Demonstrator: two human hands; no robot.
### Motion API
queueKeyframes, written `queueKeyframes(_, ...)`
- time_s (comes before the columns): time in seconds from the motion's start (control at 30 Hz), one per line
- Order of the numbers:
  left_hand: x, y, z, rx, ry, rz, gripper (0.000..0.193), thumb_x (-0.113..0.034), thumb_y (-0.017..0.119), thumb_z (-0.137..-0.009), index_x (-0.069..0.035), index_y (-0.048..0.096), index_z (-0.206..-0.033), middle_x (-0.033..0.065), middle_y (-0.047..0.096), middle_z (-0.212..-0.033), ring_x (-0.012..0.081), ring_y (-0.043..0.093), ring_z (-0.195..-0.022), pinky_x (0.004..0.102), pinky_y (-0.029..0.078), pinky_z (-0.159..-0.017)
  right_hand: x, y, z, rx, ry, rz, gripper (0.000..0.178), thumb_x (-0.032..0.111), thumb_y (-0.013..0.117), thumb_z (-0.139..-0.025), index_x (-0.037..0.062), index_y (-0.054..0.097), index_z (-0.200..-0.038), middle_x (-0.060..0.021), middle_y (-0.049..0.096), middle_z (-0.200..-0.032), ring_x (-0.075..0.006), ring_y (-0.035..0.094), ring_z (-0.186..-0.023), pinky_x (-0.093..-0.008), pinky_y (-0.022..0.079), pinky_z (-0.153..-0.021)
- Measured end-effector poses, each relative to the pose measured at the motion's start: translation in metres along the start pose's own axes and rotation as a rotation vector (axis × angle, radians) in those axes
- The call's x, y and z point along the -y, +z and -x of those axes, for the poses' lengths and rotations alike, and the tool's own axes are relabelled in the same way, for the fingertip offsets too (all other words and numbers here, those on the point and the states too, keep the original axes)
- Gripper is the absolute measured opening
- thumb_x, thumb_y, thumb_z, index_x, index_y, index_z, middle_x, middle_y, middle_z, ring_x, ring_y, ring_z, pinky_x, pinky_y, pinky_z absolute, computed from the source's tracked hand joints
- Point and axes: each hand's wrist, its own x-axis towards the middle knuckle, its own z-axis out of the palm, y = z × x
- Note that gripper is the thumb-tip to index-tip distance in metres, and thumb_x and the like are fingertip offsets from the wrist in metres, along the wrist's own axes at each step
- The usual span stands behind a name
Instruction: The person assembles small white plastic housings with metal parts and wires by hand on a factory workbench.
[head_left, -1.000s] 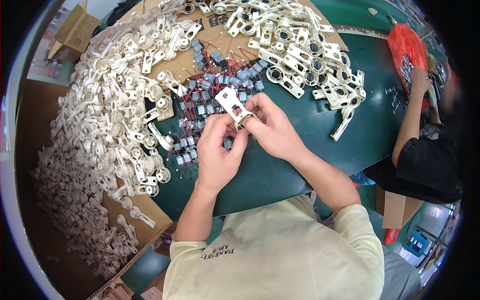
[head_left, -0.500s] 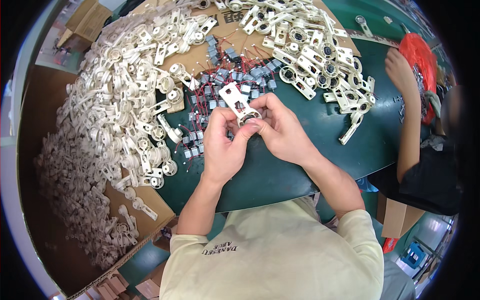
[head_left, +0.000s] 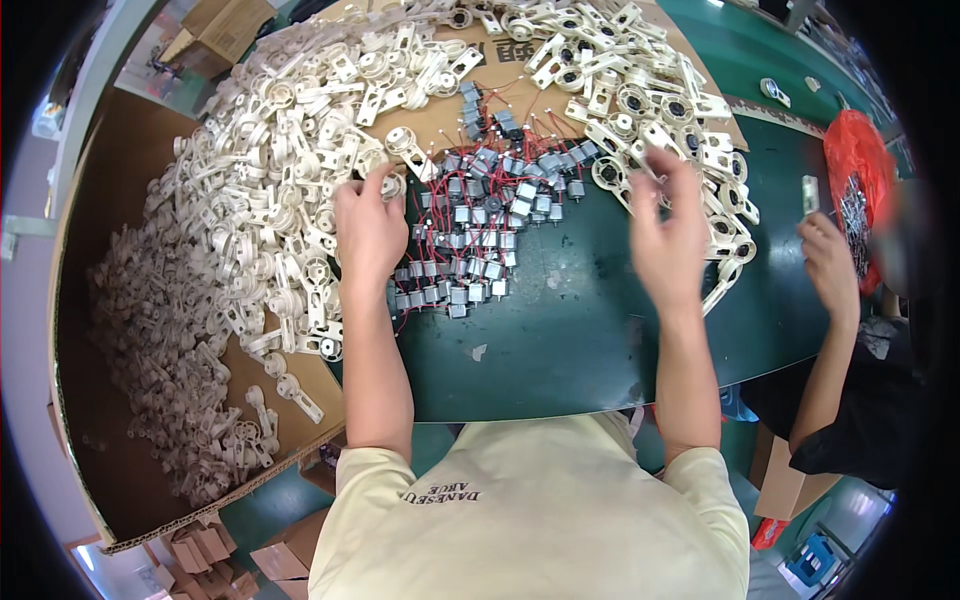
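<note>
My left hand (head_left: 372,225) is at the inner edge of the left pile of white plastic parts (head_left: 290,150). Its fingers are curled at the round end of one white plastic part (head_left: 393,186), partly hidden by the hand. Over the right pile of white ring-ended parts (head_left: 690,130), many with dark round inserts, hovers my right hand (head_left: 668,235), blurred by motion. Its thumb and fingers are apart, and no held thing shows between them. Small grey motors (head_left: 465,215) with red wires lie heaped between my hands.
A large cardboard box (head_left: 90,400) full of white parts stands at the left. Under the piles lies a cardboard sheet (head_left: 490,65) on the green table (head_left: 560,340). At the right, a co-worker's hand (head_left: 830,265) holds a small pale part near a red plastic bag (head_left: 858,160).
Both hands held one white part in the middle; now they are apart, the left at the left pile, the right over the right pile. The co-worker's hand has moved down and now holds something.
</note>
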Motion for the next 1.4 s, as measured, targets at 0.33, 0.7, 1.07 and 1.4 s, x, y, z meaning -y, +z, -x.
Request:
queueKeyframes(0.33, -0.028, -0.032, 0.013, 0.076, -0.282, 0.285, 0.025, -0.010, 0.061, -0.086, 0.002, 0.057, -0.107, 0.0200, 0.064, -0.106, 0.0326, 0.065, -0.083, 0.0404, 0.050, -0.077, -0.014, 0.042, 0.023, 0.508, -0.097, 0.293, 0.032, 0.018, 0.070, -0.082, 0.0041, 0.057, -0.108, -0.0167, 0.057, -0.104, -0.0342, 0.060, -0.086, -0.0429, 0.051, -0.076)
queueKeyframes(0.7, -0.019, -0.027, 0.030, 0.225, -0.099, 0.109, 0.041, -0.023, 0.070, -0.083, 0.000, 0.061, -0.116, 0.0171, 0.062, -0.115, 0.0372, 0.059, -0.105, 0.0418, 0.046, -0.090, 0.005, 0.001, 0.007, 0.485, 0.489, -0.622, 0.018, 0.014, 0.055, -0.094, 0.0012, 0.062, -0.104, -0.0015, 0.060, -0.078, -0.0071, 0.054, -0.066, -0.0234, 0.046, -0.061)
queueKeyframes(1.07, -0.027, -0.049, 0.036, 0.398, -0.306, 1.323, 0.042, -0.009, 0.059, -0.093, -0.001, 0.046, -0.133, 0.0150, 0.060, -0.117, 0.0138, 0.062, -0.064, 0.0227, 0.050, -0.050, 0.017, 0.004, 0.020, 0.673, 0.510, -0.803, 0.028, 0.007, 0.060, -0.093, -0.0030, 0.051, -0.117, -0.0101, 0.067, -0.096, -0.0150, 0.066, -0.084, -0.0259, 0.052, -0.070)
queueKeyframes(1.4, -0.047, -0.017, 0.047, 0.644, -0.256, 1.895, 0.042, -0.017, 0.051, -0.099, -0.001, 0.037, -0.135, 0.0233, 0.058, -0.122, 0.0332, 0.061, -0.110, 0.0420, 0.054, -0.091, 0.033, 0.013, 0.037, 0.795, 0.398, -0.767, 0.019, 0.006, 0.065, -0.091, -0.0024, 0.057, -0.106, -0.0044, 0.067, -0.082, -0.0071, 0.064, -0.073, -0.0227, 0.051, -0.063)
